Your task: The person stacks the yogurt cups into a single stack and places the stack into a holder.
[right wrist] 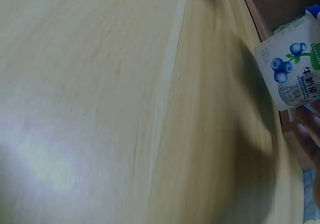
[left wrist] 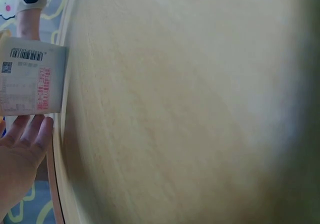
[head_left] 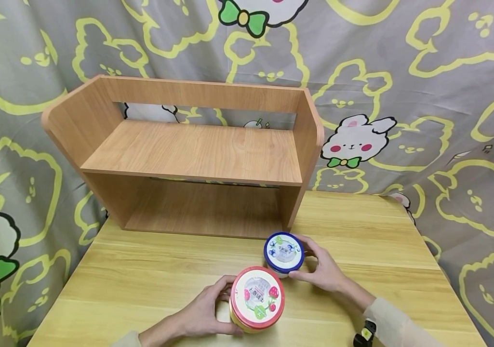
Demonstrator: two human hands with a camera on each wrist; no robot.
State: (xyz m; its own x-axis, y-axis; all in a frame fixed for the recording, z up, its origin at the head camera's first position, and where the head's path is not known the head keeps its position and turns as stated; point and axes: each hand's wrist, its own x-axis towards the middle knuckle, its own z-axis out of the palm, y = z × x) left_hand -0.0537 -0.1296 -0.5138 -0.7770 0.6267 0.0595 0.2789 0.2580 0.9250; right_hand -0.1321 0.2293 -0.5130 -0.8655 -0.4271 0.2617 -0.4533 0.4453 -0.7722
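Observation:
My left hand (head_left: 201, 311) is round the side of a tub with a red lid (head_left: 257, 296) and raspberry pictures, thumb on the near side and fingers on the far side. Its pale side wall (left wrist: 30, 82), printed with a barcode and red text, faces the left wrist camera. A smaller tub with a blue lid (head_left: 283, 252) is in the grip of my right hand (head_left: 326, 267), between thumb and fingers. Blueberries are printed on that tub's white side (right wrist: 295, 67), which leans in the right wrist view. The two tubs are close together, red nearer me.
A two-level wooden shelf (head_left: 194, 149) stands at the back left of the wooden table (head_left: 359, 231). Its lower right front corner is just behind the blue-lidded tub. A patterned grey curtain (head_left: 403, 96) hangs behind and beside the table.

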